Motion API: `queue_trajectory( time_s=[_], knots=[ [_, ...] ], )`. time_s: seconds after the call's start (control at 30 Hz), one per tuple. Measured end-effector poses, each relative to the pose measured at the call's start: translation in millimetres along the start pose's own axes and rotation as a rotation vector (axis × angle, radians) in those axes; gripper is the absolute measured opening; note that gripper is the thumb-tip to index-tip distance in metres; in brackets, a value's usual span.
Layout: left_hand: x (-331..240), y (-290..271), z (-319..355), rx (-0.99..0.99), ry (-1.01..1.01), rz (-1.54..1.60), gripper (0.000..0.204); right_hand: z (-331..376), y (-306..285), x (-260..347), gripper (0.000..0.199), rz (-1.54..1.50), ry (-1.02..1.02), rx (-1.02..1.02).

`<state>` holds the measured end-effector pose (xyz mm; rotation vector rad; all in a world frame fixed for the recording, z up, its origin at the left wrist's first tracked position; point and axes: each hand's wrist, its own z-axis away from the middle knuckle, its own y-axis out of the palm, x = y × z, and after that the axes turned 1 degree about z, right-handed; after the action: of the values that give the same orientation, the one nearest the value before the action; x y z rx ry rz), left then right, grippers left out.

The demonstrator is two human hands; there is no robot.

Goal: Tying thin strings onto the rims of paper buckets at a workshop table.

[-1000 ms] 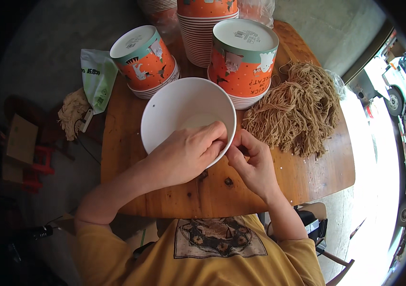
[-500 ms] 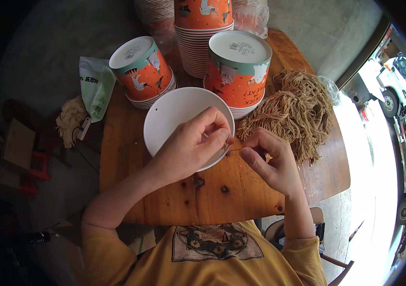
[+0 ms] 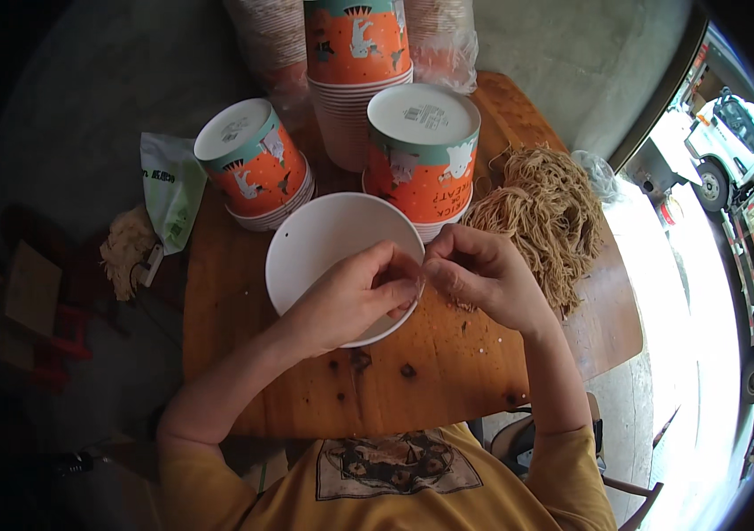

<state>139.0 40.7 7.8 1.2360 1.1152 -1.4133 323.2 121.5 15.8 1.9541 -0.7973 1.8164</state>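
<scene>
A white-lined paper bucket [image 3: 310, 234] tilts its mouth toward me on the wooden table, a small dark hole showing near its left rim. My left hand [image 3: 368, 292] reaches over this mouth, with thumb and fingers closed together by the right rim. Just outside that rim my right hand [image 3: 483, 274] pinches thumb against forefinger, its tips almost meeting the left fingers. Whatever is between the fingertips of either hand is too small or hidden to make out. Beyond my right hand lies a heap of tan cords [image 3: 541, 217].
Upside-down orange buckets stand behind the bowl-like mouth: a left stack [image 3: 257, 173], a right stack [image 3: 421, 159] and a taller stack [image 3: 359, 44]. Plastic-wrapped stacks [image 3: 439, 44] are farther back. A green-white bag [image 3: 171, 190] hangs by the left table edge.
My right hand has moved left, closing the gap to my left hand at the bucket rim. The whole view has shifted slightly, so the table sits lower.
</scene>
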Motion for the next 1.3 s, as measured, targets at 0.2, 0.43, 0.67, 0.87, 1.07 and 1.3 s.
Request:
queue_trajectory(
  time_s=[0.2,0.43,0.67,0.87,1.07,1.3],
  knots=[
    [5.5,-1.5,-1.5,0.040,-0.077,0.052,0.012,-18.3,-1.9,-14.0,0.013,0.063,-0.057,-0.026],
    [5.7,-3.2,-2.1,0.081,-0.129,0.092,0.017,-14.2,6.0,-20.9,0.010,0.018,-0.114,-0.091],
    [4.2,1.4,-7.8,0.112,-0.125,0.085,0.016,-18.4,2.6,-30.1,0.013,0.469,-0.326,-0.326],
    [8.4,0.5,-12.4,0.079,-0.109,0.147,0.015,30.4,26.0,-30.7,0.018,0.615,-0.270,-0.525],
    [3.7,2.9,-14.3,0.074,-0.121,0.157,0.014,33.8,50.3,-44.6,0.018,0.690,-0.313,-0.597],
    [-13.8,-2.3,-11.8,0.072,-0.366,0.292,0.011,27.3,59.5,-44.9,0.023,0.868,-0.482,-0.640]
  ],
)
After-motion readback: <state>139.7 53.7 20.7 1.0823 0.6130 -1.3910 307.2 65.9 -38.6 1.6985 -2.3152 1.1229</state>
